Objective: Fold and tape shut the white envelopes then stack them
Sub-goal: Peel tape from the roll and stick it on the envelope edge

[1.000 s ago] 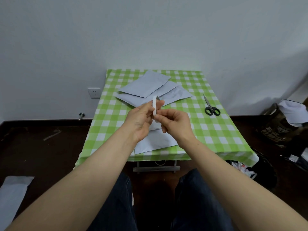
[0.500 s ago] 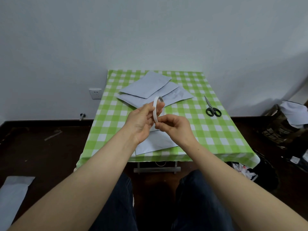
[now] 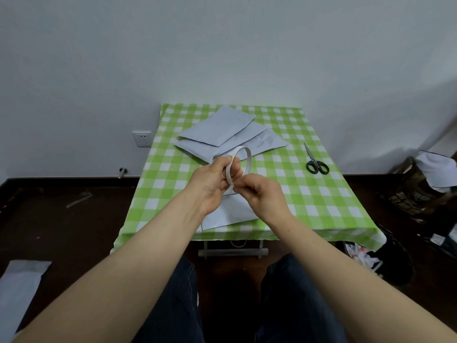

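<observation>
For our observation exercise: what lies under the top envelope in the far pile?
Under the top envelope, two more white envelopes fan out; their covered parts cannot be seen.

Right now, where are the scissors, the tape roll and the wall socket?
scissors (image 3: 312,158): head view, near the pivot.
tape roll (image 3: 249,160): head view, its far right rim.
wall socket (image 3: 141,139): head view, middle of plate.

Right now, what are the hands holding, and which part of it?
A white tape roll. The left hand grips its rim, fingers through the hole; the right hand pinches the rim's lower edge.
</observation>
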### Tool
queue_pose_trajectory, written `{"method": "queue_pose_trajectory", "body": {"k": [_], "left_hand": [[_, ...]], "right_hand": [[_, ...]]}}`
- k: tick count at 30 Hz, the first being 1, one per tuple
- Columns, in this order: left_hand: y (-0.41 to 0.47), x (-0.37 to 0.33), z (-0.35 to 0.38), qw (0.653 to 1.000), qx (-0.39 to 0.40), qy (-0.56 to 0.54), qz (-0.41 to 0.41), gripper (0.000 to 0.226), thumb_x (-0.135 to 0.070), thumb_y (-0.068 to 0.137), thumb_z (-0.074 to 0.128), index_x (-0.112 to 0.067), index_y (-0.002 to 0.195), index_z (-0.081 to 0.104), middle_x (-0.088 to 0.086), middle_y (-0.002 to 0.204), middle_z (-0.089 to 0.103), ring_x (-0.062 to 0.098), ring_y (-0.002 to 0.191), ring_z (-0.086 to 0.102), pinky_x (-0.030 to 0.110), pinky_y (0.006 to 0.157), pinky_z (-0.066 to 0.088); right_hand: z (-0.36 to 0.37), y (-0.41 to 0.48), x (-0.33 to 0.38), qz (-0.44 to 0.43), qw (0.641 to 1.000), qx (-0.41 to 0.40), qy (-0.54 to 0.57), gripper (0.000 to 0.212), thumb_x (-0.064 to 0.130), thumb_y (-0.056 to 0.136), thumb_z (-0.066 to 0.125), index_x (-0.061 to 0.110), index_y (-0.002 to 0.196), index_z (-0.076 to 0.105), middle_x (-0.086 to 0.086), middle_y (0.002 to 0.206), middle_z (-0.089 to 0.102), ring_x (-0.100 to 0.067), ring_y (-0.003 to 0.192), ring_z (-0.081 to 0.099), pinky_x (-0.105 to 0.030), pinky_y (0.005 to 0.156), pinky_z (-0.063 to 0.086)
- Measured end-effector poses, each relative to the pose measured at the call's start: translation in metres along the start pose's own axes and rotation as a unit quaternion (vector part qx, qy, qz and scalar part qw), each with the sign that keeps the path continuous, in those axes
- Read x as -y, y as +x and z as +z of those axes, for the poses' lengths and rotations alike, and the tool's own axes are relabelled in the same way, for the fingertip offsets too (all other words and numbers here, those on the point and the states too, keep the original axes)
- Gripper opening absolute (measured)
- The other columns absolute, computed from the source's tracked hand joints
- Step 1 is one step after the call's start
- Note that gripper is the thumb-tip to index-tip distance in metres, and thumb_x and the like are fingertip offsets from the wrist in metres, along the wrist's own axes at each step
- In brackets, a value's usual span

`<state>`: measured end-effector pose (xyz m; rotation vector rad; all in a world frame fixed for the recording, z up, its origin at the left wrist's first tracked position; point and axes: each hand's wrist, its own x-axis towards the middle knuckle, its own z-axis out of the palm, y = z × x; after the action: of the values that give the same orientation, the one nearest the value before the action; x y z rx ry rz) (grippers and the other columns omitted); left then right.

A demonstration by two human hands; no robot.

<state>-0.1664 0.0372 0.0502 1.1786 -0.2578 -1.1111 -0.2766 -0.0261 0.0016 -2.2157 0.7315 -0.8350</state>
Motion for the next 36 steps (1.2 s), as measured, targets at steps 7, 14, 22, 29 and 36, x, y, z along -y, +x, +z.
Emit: {"method": "queue_pose_trajectory", "body": {"k": [7, 14, 22, 29, 36], "left_hand": [[0.0, -0.004, 0.0, 0.999, 0.014, 0.024, 0.016, 0.012, -0.011, 0.089, 0.055, -0.006, 0.079, 0.059, -0.008, 0.05, 0.059, 0.004, 0.04, 0.039, 0.019, 0.057, 0.04], [-0.002, -0.005, -0.005, 0.993, 0.036, 0.11, 0.005, 0.013, -0.022, 0.087, 0.059, -0.016, 0.077, 0.064, -0.008, 0.051, 0.054, 0.012, 0.063, 0.051, 0.025, 0.067, 0.033], [0.004, -0.009, -0.016, 0.987, -0.037, 0.143, 0.067, 0.005, -0.023, 0.075, 0.073, -0.022, 0.073, 0.069, -0.008, 0.085, 0.067, 0.011, 0.094, 0.055, 0.024, 0.074, 0.034], [0.012, -0.021, -0.017, 0.985, -0.029, 0.162, 0.06, 0.015, -0.032, 0.071, 0.057, -0.023, 0.061, 0.065, -0.011, 0.079, 0.071, 0.011, 0.088, 0.053, 0.029, 0.082, 0.033], [0.029, -0.029, -0.032, 0.953, -0.04, 0.282, 0.1, 0.01, -0.019, 0.082, 0.069, -0.015, 0.074, 0.066, 0.0, 0.077, 0.063, 0.004, 0.065, 0.056, 0.006, 0.057, 0.041]], "right_hand": [[-0.028, 0.007, 0.022, 0.033, 0.975, -0.164, 0.15, 0.017, 0.027, 0.074, 0.047, 0.032, 0.073, 0.064, 0.014, 0.07, 0.063, -0.01, 0.065, 0.055, -0.029, 0.062, 0.043], [-0.055, 0.035, 0.029, 0.162, 0.962, 0.078, 0.207, 0.019, 0.018, 0.091, 0.059, 0.009, 0.076, 0.066, 0.0, 0.058, 0.06, -0.009, 0.059, 0.054, -0.019, 0.072, 0.041], [-0.05, 0.041, 0.032, 0.144, 0.978, 0.056, 0.14, 0.02, 0.017, 0.091, 0.06, 0.016, 0.071, 0.061, 0.007, 0.055, 0.048, -0.005, 0.052, 0.041, -0.011, 0.049, 0.033], [-0.046, 0.053, 0.031, 0.119, 0.988, 0.059, 0.073, 0.025, 0.021, 0.09, 0.06, 0.022, 0.065, 0.058, 0.006, 0.058, 0.047, -0.007, 0.052, 0.038, -0.018, 0.052, 0.032], [-0.049, 0.065, 0.019, 0.131, 0.986, 0.097, 0.045, 0.019, 0.03, 0.085, 0.068, 0.013, 0.076, 0.07, 0.013, 0.048, 0.042, -0.003, 0.044, 0.033, -0.013, 0.045, 0.028]]}}
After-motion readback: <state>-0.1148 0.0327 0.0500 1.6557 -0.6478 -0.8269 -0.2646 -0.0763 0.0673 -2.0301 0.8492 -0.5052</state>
